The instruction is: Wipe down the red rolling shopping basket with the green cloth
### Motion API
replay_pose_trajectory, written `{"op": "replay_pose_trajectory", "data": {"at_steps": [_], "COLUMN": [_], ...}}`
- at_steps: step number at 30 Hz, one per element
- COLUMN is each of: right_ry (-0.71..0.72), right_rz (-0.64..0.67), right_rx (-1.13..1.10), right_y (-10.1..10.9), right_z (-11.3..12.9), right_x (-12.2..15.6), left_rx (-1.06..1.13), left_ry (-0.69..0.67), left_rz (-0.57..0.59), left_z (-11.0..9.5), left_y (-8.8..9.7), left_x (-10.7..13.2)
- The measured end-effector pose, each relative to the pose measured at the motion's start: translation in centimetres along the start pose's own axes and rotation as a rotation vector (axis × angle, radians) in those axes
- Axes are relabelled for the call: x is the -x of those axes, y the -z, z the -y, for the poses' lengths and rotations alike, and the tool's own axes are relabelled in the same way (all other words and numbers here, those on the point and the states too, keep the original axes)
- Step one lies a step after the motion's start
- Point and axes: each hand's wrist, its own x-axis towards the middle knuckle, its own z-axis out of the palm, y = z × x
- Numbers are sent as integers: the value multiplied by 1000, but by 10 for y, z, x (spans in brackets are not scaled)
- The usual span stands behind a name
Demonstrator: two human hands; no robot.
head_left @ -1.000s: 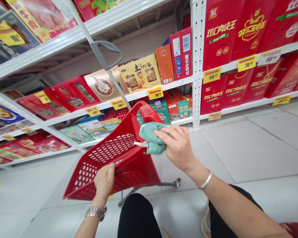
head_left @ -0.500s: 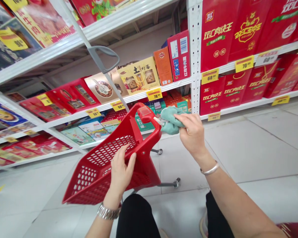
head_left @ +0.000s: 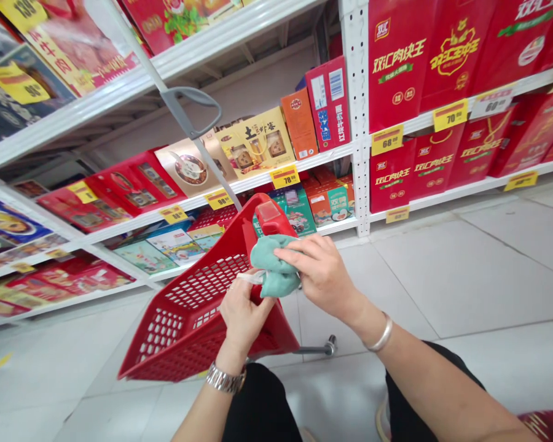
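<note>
Above the handle end of a red shopping basket cart (head_left: 166,362), my right hand (head_left: 327,276) pinches a soft teal cloth bundle (head_left: 276,261). The cloth looks puffy and folded in two lobes. A thin whitish strip (head_left: 253,277) sticks out of its left side. My left hand (head_left: 244,313) is at that strip, fingers curled around it and the thumb against the lower lobe. Its fingertips are partly hidden. The cart's grey pull handle (head_left: 191,110) rises on a pole at upper left.
White shelves (head_left: 253,181) of boxed goods with yellow price tags (head_left: 286,177) stand ahead, close behind the cart. Red gift boxes (head_left: 399,67) fill the shelves at right. A cart wheel (head_left: 332,345) rests on the tiled floor (head_left: 424,258) near my legs.
My right hand has brought the teal cloth left and down, over the cart's handle end. My left hand has left the basket rim and taken hold of the whitish strip.
</note>
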Motion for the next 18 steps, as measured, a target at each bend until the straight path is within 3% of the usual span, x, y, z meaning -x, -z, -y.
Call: {"op": "replay_pose_trajectory", "data": {"at_steps": [6, 12, 15, 18], "right_ry": [-192, -327, -292, -171], "right_rz": [-4, -104, -196, -207], "right_rx": [79, 227, 124, -51], "right_y": [1, 4, 12, 13], "right_z": [-33, -72, -68, -43], "right_x": [1, 10, 6, 0], "left_rx": [154, 306, 413, 491], "left_ry": [-110, -68, 44, 144], "left_rz": [7, 41, 76, 132], "left_z": [20, 55, 73, 84], "left_y": [21, 40, 47, 52], "left_x": [16, 30, 30, 24]}}
